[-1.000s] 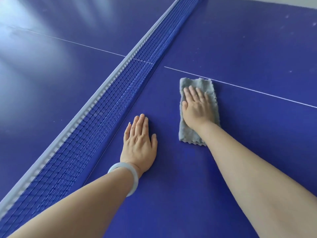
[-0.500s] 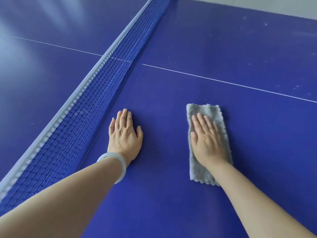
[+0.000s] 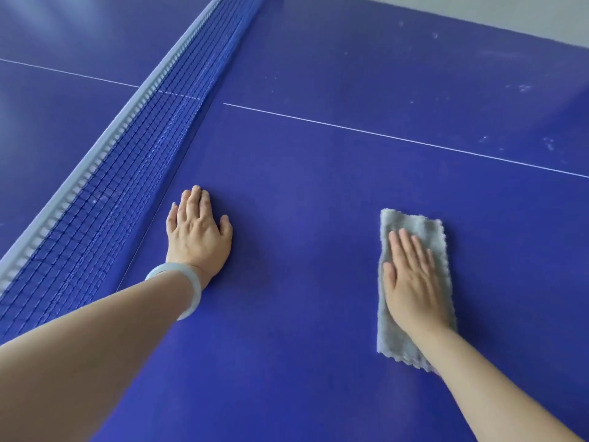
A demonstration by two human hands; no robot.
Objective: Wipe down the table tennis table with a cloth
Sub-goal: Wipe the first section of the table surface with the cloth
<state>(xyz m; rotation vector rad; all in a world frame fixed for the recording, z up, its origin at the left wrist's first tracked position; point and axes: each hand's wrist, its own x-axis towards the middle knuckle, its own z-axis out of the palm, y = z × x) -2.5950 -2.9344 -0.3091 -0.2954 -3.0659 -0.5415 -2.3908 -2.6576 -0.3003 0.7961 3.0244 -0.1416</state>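
Now farther from the net (image 3: 127, 173), the cloth (image 3: 414, 223) has slid under the right hand (image 3: 411, 282), fingers (image 3: 404, 247) flat; left hand (image 3: 197, 234) lies flat beside the net; wiping advances.

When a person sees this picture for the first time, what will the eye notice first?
Probably the deep blue table, which fills the view, with the net running diagonally at the left. Next come the right hand, pressed flat on a grey cloth at the lower right, and the left hand, with a pale bangle, flat beside the net. Pale specks dot the far right.
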